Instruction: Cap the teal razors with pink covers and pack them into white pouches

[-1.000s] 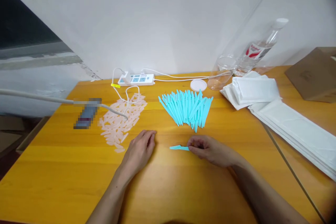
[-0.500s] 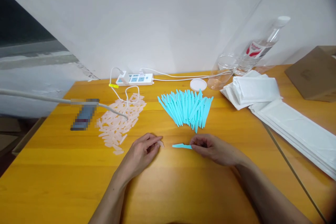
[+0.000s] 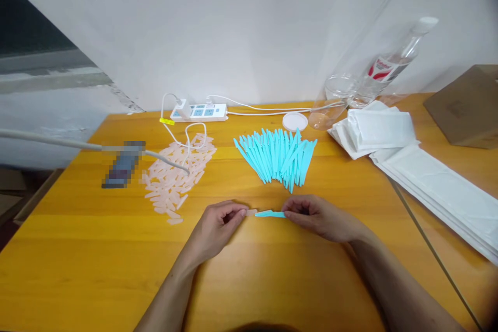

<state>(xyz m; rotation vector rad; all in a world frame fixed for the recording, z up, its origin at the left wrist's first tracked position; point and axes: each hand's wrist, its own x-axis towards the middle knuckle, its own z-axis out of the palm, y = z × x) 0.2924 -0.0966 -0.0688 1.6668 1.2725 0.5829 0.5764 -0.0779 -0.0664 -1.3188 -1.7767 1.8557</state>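
Observation:
My left hand (image 3: 227,223) pinches a small translucent pink blade cap (image 3: 252,212) between thumb and fingers. Between the thumb and fingers of my right hand (image 3: 313,217) is a slim turquoise eyebrow razor (image 3: 269,213), its tip pointing left. The cap's right end meets the razor's tip; whether the tip sits inside it I cannot tell. Beyond my right hand lies a fanned pile of turquoise razors (image 3: 274,155). A spread heap of pink caps (image 3: 171,179) covers the table to the left of them.
A white cable (image 3: 167,162) crosses the cap heap beside a blurred dark phone (image 3: 123,165). Along the wall are a power strip (image 3: 199,112), a round white lid (image 3: 294,121), a clear jar (image 3: 330,106) and a bottle (image 3: 392,70). White padded packets (image 3: 436,176) and a cardboard box (image 3: 465,109) stand right.
My left hand has turned its pink cap level and brought it right, up to the razor's tip. The right hand and razor have stayed nearly still. The view has shifted slightly.

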